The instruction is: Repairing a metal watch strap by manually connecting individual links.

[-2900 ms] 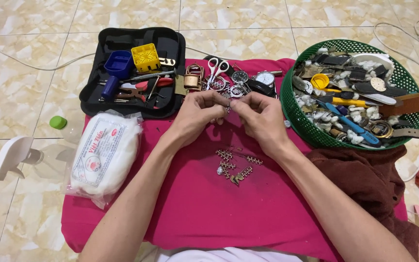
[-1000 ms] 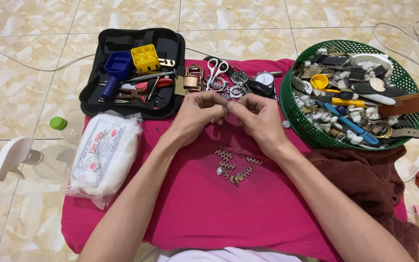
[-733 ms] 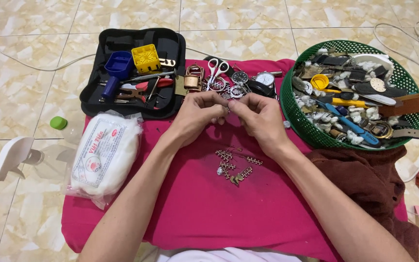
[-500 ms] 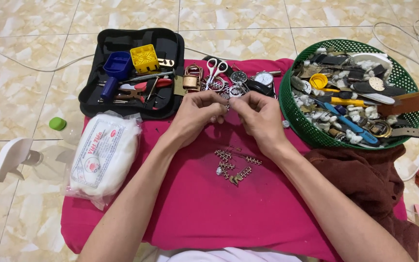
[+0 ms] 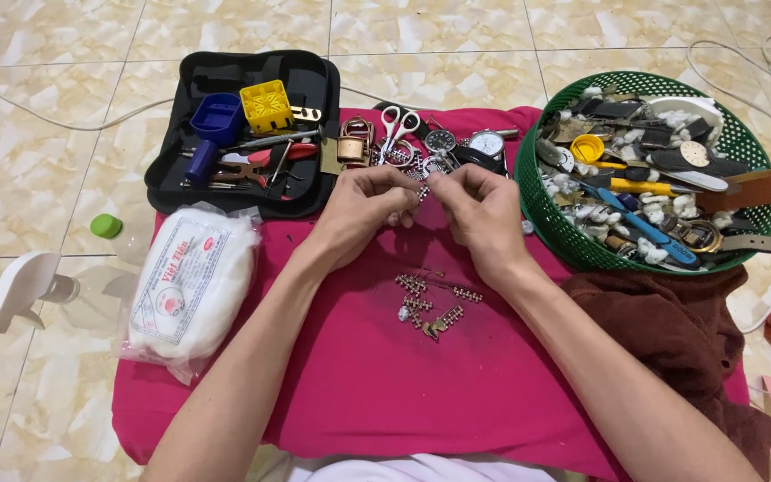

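Note:
My left hand [image 5: 363, 207] and my right hand [image 5: 482, 212] meet over the far part of a pink cloth [image 5: 377, 384]. Between their fingertips they pinch a small metal watch-band piece [image 5: 423, 189]; most of it is hidden by the fingers. Closer to me on the cloth lie several loose band links [image 5: 428, 302]. Just beyond the hands sit small scissors [image 5: 396, 125], a brass padlock [image 5: 354, 147] and watch faces [image 5: 464, 143].
An open black tool case [image 5: 243, 134] holds blue and yellow plastic pieces and hand tools at far left. A green basket [image 5: 733, 143] of watch parts stands at right, a brown cloth [image 5: 680, 330] below it. A bag of cotton [image 5: 189, 286] lies left, with a green cap [image 5: 106, 226] on the tiled floor.
The hands stay together in the same spot, with only slight finger movement on the small piece. Nothing else has moved.

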